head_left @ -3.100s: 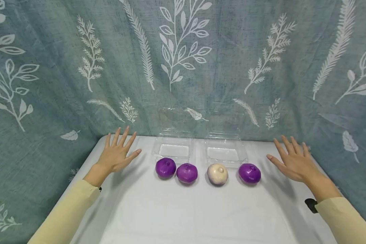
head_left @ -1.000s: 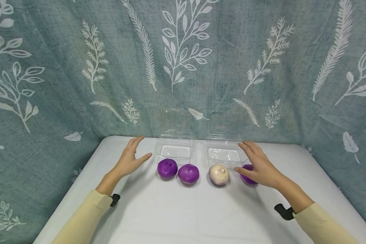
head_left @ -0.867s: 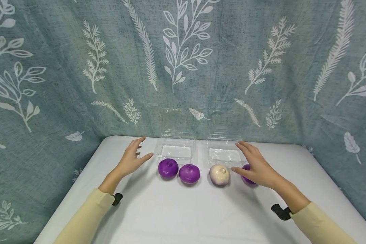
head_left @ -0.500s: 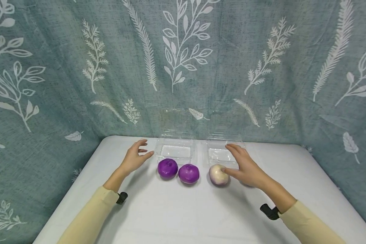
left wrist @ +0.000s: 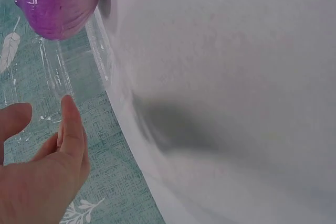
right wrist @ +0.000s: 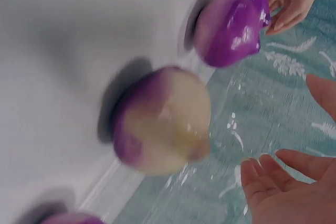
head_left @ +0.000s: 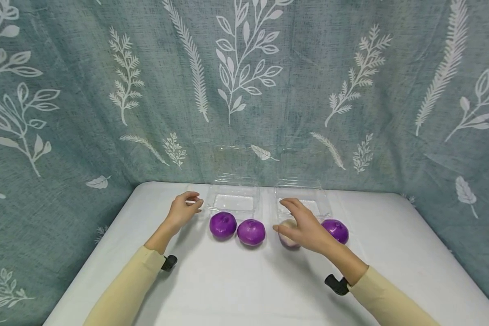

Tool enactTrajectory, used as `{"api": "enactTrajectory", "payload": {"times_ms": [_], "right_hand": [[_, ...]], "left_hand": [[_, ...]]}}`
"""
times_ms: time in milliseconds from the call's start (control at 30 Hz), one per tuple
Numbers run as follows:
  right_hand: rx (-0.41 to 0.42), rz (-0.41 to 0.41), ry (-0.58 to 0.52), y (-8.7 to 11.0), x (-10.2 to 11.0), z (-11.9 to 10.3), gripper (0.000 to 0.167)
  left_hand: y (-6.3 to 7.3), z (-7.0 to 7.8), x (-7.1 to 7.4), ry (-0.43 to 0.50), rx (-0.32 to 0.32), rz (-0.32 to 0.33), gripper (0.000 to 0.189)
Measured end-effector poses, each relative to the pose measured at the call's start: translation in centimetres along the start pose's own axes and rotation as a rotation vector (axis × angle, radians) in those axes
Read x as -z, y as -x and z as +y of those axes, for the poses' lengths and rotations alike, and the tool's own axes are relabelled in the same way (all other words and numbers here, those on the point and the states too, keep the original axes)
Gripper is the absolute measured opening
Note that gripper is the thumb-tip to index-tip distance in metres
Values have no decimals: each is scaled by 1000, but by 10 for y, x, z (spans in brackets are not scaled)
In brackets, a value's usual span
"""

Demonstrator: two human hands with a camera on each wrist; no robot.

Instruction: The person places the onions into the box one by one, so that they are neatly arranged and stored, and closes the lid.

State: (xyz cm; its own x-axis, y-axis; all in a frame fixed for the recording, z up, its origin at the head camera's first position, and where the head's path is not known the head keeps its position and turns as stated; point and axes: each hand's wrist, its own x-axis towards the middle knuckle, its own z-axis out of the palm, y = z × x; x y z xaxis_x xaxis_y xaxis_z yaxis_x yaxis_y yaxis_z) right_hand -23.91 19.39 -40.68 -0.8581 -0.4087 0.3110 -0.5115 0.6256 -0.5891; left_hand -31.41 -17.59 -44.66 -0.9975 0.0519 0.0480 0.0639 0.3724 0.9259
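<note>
My right hand [head_left: 305, 228] hovers over a glossy, onion-shaped vegetable, pale cream with a purple underside [right wrist: 163, 124]. The right wrist view shows a gap between that vegetable and the slightly bent, spread fingers. On its right lies a purple one of the same shape [head_left: 337, 231], partly hidden by the hand. To the left, two more purple ones sit side by side, the outer [head_left: 222, 225] and the inner [head_left: 251, 232]. My left hand [head_left: 181, 210] is in the air left of the outer one, fingers loosely curled, holding nothing.
Two lidded clear plastic boxes stand open at the back of the white table [head_left: 236, 280], the left box [head_left: 233, 202] and the right box [head_left: 315, 198]. A green leaf-patterned curtain [head_left: 155, 90] hangs behind the table and along its sides.
My right hand has swept left from the far right, past the right purple vegetable to above the pale one. My left hand came inward and its fingers curled. The vegetables stay put.
</note>
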Motion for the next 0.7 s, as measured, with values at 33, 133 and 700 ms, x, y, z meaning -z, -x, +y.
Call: {"api": "enactTrajectory", "payload": {"times_ms": [33, 133, 700], "right_hand": [[-7, 1, -3, -1, -3, -2, 73], [-22, -4, 1, -3, -13, -5, 70], [-237, -25, -19, -23, -63, -20, 67]], "left_hand": [[-1, 0, -1, 16, 6, 2, 46], [-3, -1, -3, 44, 25, 9, 45], [-15, -8, -14, 235, 99, 2, 40]]}}
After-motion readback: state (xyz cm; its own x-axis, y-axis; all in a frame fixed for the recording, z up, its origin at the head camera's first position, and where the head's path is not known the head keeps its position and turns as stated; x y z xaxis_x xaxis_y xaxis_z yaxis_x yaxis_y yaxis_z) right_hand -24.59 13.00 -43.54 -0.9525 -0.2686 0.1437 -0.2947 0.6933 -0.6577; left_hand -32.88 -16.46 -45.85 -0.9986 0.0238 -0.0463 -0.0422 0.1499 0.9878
